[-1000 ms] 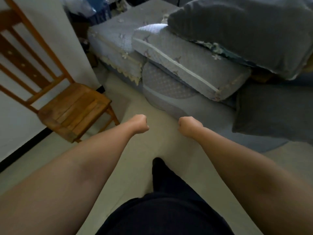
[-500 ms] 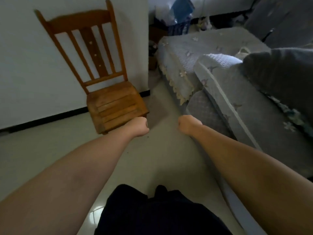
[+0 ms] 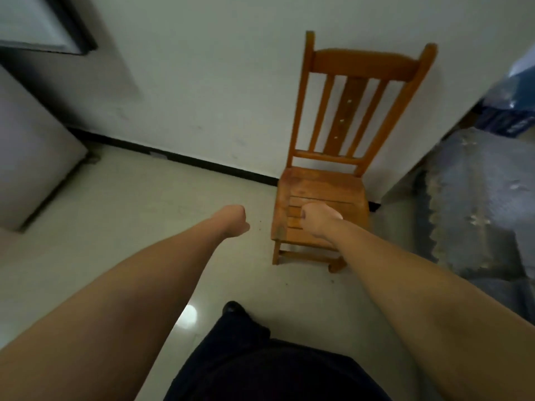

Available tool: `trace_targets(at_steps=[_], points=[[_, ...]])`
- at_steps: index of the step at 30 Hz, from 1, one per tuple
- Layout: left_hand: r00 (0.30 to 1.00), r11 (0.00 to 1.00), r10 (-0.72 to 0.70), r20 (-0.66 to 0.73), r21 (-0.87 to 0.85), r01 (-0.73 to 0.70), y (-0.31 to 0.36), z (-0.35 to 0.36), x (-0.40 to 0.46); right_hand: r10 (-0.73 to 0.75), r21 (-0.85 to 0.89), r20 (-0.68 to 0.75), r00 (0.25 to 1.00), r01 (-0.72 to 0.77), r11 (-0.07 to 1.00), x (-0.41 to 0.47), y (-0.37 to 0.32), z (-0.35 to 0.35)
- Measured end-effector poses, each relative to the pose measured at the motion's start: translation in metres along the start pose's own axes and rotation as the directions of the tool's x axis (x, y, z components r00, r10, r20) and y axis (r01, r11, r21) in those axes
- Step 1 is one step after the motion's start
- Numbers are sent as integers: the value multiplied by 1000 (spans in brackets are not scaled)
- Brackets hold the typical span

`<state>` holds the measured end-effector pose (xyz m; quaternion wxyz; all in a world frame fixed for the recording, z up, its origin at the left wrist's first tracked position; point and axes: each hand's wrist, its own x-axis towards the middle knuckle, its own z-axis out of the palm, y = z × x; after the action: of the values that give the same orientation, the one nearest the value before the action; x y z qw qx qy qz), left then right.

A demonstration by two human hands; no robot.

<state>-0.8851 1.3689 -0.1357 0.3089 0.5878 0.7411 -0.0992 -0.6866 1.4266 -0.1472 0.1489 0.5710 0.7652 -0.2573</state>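
Note:
Both my arms are stretched forward at waist height with the fingers curled into fists and nothing in them. My left hand (image 3: 236,219) hangs over the pale tiled floor, just left of a small wooden chair (image 3: 344,157). My right hand (image 3: 317,217) is in front of the chair's slatted seat; whether it touches the seat I cannot tell. The chair stands upright with its back against the white wall.
A grey cushioned sofa (image 3: 474,204) with a lace-edged cover fills the right side. A pale cabinet or appliance (image 3: 31,157) stands at the left. A black skirting line (image 3: 202,166) runs along the wall. My dark trousers and shoe (image 3: 231,309) show at the bottom.
The view has swung left: the sofa cushions slid out to the right and the chair moved from the left to straight ahead. Both fists stay clenched and level.

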Motion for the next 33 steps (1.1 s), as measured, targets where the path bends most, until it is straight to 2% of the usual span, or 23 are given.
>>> trace_targets(at_steps=[7,12,18,21,26,30,33], points=[[981,976,-173,-83,-148,160,-109,-88,41,-171,-80,72,983,177,981,105,-116,-33],[953,933,-299,-48,-227,281,-168,-114,67,-258,-150,154,954,281,948,172,-176,-53],[914,865,-405,-35,-339,371,-208,-151,105,-346,-199,130,929,366,909,253,-240,-91],[892,839,-445,-85,-389,381,-238,-188,128,-433,-215,109,895,446,869,293,-292,-121],[846,780,-518,-126,-475,407,-283,-228,140,-539,-242,167,826,564,789,330,-381,-135],[795,715,-596,-114,-527,460,-352,-246,146,-605,-252,211,768,641,725,352,-469,-133],[766,683,-633,-113,-547,484,-406,-257,148,-625,-258,210,752,659,707,368,-527,-130]])
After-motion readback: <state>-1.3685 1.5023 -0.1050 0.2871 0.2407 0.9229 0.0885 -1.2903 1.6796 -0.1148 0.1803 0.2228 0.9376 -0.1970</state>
